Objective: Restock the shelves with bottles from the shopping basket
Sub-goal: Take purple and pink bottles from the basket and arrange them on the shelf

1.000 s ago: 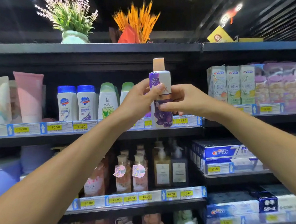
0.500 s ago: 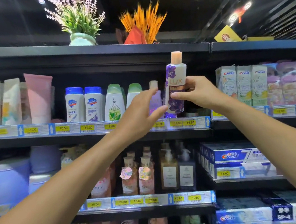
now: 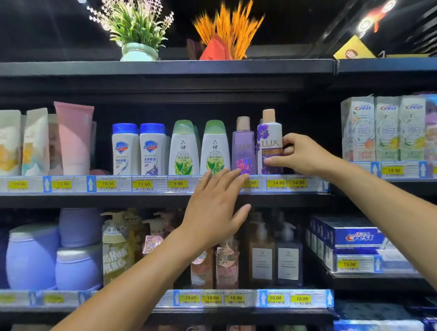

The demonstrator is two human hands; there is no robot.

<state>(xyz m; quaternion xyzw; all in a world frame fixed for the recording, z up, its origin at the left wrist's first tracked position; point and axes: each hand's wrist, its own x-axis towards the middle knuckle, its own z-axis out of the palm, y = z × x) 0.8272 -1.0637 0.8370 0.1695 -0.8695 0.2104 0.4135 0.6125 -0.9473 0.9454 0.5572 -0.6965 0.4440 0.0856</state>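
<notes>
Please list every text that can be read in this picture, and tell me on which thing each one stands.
"LUX": white bottle that the right hand holds.
"LUX", faint: purple bottle beside it.
"Crest": pale toothpaste boxes, blue toothpaste box.
"10.50", "11.90", "9.90", "14.90": upper shelf price tags.
"28.00", "18.00", "10.00": lower shelf price tags.
Other small print: too blurred to read.

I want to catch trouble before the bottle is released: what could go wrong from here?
1. The right hand grips the white Lux bottle close beside the purple Lux bottle; a sideways nudge on release could tip it.
2. The price rail hides the white bottle's base, so it may not be seated flat and could topple.
3. The open left hand has fingertips near the purple bottle's foot and might bump it.
</notes>
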